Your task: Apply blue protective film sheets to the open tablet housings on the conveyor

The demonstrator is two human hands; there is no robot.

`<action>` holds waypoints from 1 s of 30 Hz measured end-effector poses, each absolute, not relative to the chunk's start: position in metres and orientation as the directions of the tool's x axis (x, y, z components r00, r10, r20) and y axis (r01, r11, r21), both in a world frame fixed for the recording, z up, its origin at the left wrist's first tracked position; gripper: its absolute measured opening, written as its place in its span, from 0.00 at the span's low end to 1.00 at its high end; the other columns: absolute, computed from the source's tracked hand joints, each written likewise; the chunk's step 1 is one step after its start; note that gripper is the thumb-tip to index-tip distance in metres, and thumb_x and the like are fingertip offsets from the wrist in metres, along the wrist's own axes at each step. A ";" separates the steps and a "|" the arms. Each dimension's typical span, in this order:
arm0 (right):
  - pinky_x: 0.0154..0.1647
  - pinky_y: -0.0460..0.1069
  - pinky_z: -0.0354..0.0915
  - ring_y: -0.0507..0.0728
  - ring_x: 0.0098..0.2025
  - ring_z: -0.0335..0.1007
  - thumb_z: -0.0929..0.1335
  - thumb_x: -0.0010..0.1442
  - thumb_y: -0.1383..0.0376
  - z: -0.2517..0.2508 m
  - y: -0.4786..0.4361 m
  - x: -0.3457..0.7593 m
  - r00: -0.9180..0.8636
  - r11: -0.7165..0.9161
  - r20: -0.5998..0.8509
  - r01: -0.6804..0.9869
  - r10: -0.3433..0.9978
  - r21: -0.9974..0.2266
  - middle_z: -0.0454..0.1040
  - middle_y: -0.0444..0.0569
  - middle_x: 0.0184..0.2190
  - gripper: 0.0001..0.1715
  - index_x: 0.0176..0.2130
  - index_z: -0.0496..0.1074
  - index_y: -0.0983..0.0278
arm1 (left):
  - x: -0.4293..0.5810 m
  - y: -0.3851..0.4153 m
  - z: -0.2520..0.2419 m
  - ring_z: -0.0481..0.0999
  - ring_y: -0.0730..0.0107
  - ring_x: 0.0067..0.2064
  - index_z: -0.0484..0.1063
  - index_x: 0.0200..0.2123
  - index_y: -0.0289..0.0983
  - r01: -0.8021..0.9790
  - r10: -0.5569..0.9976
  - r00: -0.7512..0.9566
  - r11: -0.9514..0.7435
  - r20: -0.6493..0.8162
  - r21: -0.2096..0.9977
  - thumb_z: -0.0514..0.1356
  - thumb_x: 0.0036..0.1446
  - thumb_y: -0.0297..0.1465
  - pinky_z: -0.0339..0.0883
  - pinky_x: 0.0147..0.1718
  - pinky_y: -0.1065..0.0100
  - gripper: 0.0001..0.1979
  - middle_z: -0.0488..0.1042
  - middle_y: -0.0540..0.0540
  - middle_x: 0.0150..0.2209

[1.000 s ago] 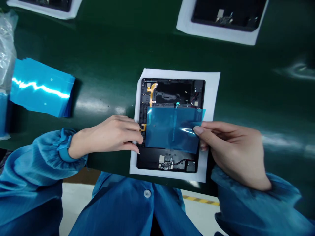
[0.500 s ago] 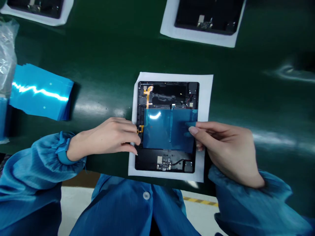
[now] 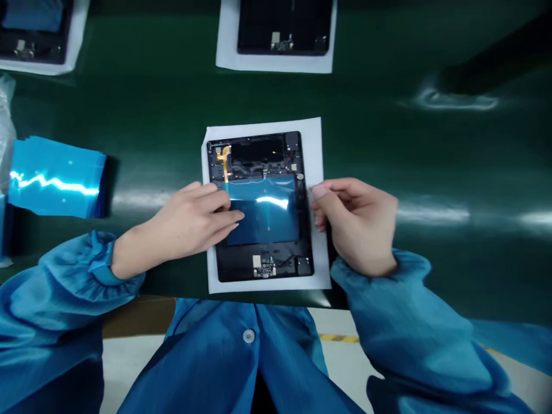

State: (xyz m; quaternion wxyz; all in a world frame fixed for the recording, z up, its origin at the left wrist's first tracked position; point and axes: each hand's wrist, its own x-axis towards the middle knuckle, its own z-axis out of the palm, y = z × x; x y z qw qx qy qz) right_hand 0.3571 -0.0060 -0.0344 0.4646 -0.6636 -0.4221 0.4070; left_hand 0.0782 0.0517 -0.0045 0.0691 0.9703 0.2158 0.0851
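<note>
A tablet shell [image 3: 241,267] with exposed electronics lies on a white sheet [image 3: 317,149]. Blue translucent film [image 3: 276,221] covers its middle part and reflects a bright streak. My left hand [image 3: 194,218] reaches over the shell's left side, its fingers loosely bent and apart, fingertips at the film's left part. To the right of the shell, my right hand [image 3: 356,215] pinches thumb and forefinger together over the sheet; whatever is between them is too small to make out. An orange flex cable [image 3: 225,164] runs down the shell's upper left.
A stack of blue films [image 3: 56,178] lies at the left, beside a clear plastic bag [image 3: 6,121]. Two more tablet shells, one at the top middle [image 3: 259,43] and one at the top left [image 3: 52,52], rest on white sheets on the green table [image 3: 379,138].
My right hand has left the film's right edge and is now beside the shell. My left hand has moved inward onto the film's left part. The film lies flatter, and the view has shifted.
</note>
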 end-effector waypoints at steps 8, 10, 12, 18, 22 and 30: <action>0.14 0.45 0.60 0.49 0.16 0.64 0.76 0.59 0.59 -0.044 -0.002 0.359 0.277 -0.212 -0.157 0.179 0.948 -0.961 0.73 0.41 0.20 0.09 0.33 0.77 0.61 | 0.146 0.053 -0.003 0.78 0.50 0.50 0.71 0.68 0.42 0.355 0.346 0.932 -0.931 -0.106 0.081 0.51 0.70 0.23 0.68 0.44 0.56 0.28 0.77 0.36 0.49; 0.15 0.46 0.61 0.50 0.16 0.65 0.74 0.62 0.59 -0.043 -0.004 0.358 0.262 -0.190 -0.123 0.249 0.957 -0.950 0.74 0.41 0.21 0.09 0.34 0.78 0.62 | 0.147 0.054 -0.003 0.78 0.50 0.51 0.69 0.69 0.43 0.355 0.342 0.932 -0.928 -0.122 0.116 0.50 0.69 0.22 0.69 0.47 0.55 0.29 0.77 0.36 0.51; 0.19 0.47 0.66 0.51 0.18 0.68 0.73 0.65 0.59 -0.038 -0.008 0.355 0.194 -0.079 0.003 0.412 0.981 -0.908 0.79 0.44 0.25 0.08 0.38 0.80 0.62 | 0.135 0.059 -0.002 0.78 0.50 0.54 0.67 0.71 0.41 0.387 0.370 0.921 -0.905 -0.124 0.177 0.52 0.69 0.23 0.69 0.51 0.54 0.29 0.77 0.36 0.54; 0.39 0.52 0.77 0.59 0.43 0.85 0.68 0.75 0.56 -0.015 -0.008 0.332 -0.698 0.725 0.230 0.585 0.678 -0.363 0.81 0.53 0.60 0.21 0.58 0.80 0.64 | 0.057 0.075 -0.012 0.56 0.31 0.77 0.52 0.78 0.35 0.621 0.661 0.750 -0.692 -0.024 0.368 0.64 0.62 0.59 0.54 0.72 0.39 0.53 0.57 0.28 0.76; 0.32 0.52 0.73 0.58 0.37 0.83 0.64 0.77 0.49 -0.020 0.019 0.324 -0.841 0.846 0.108 0.515 0.530 -0.141 0.75 0.55 0.67 0.31 0.66 0.75 0.66 | 0.034 0.075 -0.033 0.41 0.27 0.81 0.39 0.81 0.34 0.636 0.653 0.749 -0.659 -0.115 0.402 0.59 0.50 0.74 0.37 0.76 0.34 0.72 0.40 0.27 0.81; 0.29 0.53 0.71 0.56 0.31 0.79 0.64 0.76 0.45 -0.022 0.010 0.324 -0.858 0.870 0.143 0.482 0.493 -0.109 0.74 0.58 0.67 0.36 0.63 0.77 0.70 | 0.040 0.072 -0.041 0.38 0.29 0.81 0.38 0.81 0.35 0.604 0.638 0.763 -0.648 -0.102 0.464 0.57 0.52 0.75 0.33 0.78 0.36 0.70 0.38 0.29 0.81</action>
